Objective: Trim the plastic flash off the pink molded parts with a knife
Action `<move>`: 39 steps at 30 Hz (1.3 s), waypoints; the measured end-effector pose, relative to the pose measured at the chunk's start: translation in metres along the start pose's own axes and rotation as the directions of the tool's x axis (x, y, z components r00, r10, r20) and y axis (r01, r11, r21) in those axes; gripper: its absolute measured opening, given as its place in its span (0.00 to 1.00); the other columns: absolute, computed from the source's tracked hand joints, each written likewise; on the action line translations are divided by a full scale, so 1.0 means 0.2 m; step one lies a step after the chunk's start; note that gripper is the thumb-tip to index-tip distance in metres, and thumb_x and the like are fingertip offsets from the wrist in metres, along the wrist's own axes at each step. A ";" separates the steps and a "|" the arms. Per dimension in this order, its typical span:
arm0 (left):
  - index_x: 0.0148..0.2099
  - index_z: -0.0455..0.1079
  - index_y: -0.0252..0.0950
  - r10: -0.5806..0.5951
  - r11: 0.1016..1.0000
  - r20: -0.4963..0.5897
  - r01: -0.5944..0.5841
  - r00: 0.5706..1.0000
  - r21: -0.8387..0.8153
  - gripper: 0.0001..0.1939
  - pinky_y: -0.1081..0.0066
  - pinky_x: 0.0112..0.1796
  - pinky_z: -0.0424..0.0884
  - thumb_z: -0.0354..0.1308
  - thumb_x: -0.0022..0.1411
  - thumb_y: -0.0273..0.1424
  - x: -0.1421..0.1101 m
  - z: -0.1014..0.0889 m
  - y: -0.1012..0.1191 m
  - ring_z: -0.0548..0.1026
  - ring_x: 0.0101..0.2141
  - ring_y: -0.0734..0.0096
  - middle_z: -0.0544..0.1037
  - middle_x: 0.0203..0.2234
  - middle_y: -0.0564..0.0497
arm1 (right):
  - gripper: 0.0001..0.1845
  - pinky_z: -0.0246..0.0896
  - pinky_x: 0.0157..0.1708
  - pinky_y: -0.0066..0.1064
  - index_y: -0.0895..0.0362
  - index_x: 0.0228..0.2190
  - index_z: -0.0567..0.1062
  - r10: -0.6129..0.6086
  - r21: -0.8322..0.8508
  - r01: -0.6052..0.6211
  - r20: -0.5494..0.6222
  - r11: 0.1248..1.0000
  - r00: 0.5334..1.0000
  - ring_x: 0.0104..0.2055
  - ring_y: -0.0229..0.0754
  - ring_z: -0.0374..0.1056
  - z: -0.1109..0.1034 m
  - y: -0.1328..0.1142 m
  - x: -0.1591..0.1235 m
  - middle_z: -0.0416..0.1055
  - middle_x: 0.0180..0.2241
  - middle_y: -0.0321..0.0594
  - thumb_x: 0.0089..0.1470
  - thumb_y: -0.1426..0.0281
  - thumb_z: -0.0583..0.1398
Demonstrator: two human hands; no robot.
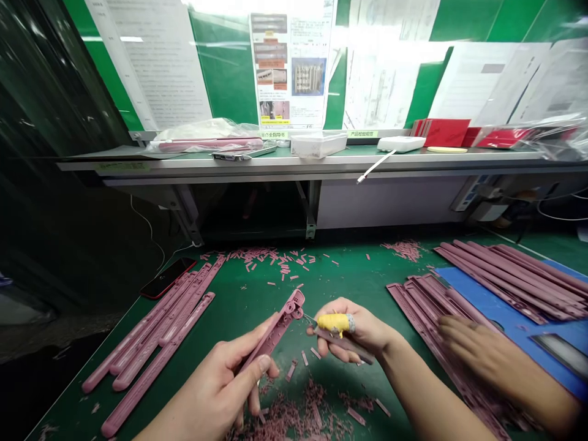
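Note:
My left hand (220, 383) grips a long pink moulded plastic strip (280, 324) near one end, its notched end pointing up. My right hand (351, 327) is shut on a small knife (337, 324) with yellow tape around its handle, and its thin blade almost meets the strip's end. Pink plastic trimmings (294, 419) lie scattered on the green bench mat (335, 373) below my hands. Several pink strips (151, 337) lie to my left. Another person's hand (478, 352) rests on a pile of pink strips (436, 303) to my right.
Several longer pink bars (514, 282) lie on a blue mat (487, 300) at the right. A phone (168, 277) lies at the far left of the bench. Behind it, a shelf (294, 162) holds a white box (318, 145) and a plastic bag (206, 138), below posted papers (289, 67).

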State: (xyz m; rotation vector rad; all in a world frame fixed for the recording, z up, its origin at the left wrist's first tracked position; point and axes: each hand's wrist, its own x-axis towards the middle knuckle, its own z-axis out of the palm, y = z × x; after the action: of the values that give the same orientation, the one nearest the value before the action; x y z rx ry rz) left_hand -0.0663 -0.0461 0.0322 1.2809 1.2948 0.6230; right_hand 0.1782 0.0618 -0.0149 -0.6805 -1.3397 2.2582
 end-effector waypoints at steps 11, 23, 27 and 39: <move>0.63 0.60 0.47 0.201 0.949 -0.091 -0.171 0.975 0.264 0.24 0.73 0.36 0.73 0.49 0.66 0.40 0.06 -0.11 0.00 0.75 0.32 0.70 0.78 0.39 0.51 | 0.21 0.50 0.15 0.20 0.55 0.37 0.69 -0.261 -0.185 0.239 -0.105 0.953 0.960 0.16 0.28 0.56 0.10 0.11 -0.01 0.66 0.22 0.30 0.56 0.50 0.57; 0.63 0.61 0.46 0.614 -0.013 0.331 -0.409 0.717 0.912 0.29 0.50 0.57 0.60 0.44 0.62 0.20 0.11 -0.35 0.16 0.70 0.54 0.55 0.72 0.55 0.49 | 0.14 0.41 0.23 0.29 0.58 0.28 0.69 -0.600 -0.887 0.052 0.353 -0.460 0.718 0.24 0.36 0.59 0.16 -0.11 0.09 0.66 0.23 0.36 0.63 0.64 0.54; 0.64 0.58 0.47 0.663 -0.104 0.395 -0.444 0.636 0.890 0.30 0.52 0.57 0.60 0.43 0.63 0.20 0.06 -0.39 0.22 0.71 0.53 0.57 0.73 0.54 0.49 | 0.15 0.41 0.23 0.30 0.57 0.26 0.67 -0.601 -0.827 0.080 0.468 -0.557 0.648 0.23 0.36 0.56 0.18 -0.16 0.06 0.64 0.22 0.35 0.64 0.69 0.51; 0.65 0.56 0.50 0.654 0.458 0.053 -0.450 0.755 0.767 0.34 0.71 0.38 0.76 0.60 0.58 0.27 -0.06 -0.16 0.08 0.79 0.41 0.57 0.77 0.49 0.52 | 0.18 0.43 0.24 0.31 0.57 0.25 0.70 -0.712 -0.842 0.067 0.493 -0.536 0.500 0.21 0.37 0.51 0.25 -0.20 -0.01 0.62 0.19 0.36 0.65 0.70 0.48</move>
State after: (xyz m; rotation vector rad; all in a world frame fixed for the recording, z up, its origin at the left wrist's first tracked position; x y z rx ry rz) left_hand -0.0934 -0.0418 0.0569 2.4750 1.3765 0.7547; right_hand 0.1530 0.0438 0.0415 -0.5683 -2.2591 -0.4093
